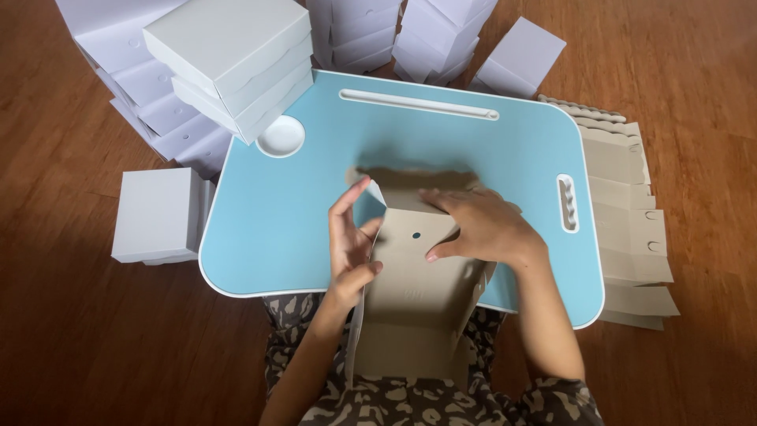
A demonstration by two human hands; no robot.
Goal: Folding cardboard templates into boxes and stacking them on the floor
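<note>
A half-folded cardboard box (414, 292), brown inside and white outside, lies on the near edge of a light blue lap table (441, 142) and over my lap. My left hand (351, 244) presses flat against the box's raised left side wall, fingers pointing up. Resting on the box's far part, my right hand (481, 225) holds down a flap with its palm, fingers spread toward the left. A small round hole shows in the panel between both hands.
Finished white boxes stand stacked at the back left (229, 59), along the back (441, 31) and singly at the left (158, 214) on the wooden floor. A pile of flat brown box blanks (631, 229) lies right of the table. The table has a round cup recess (281, 136).
</note>
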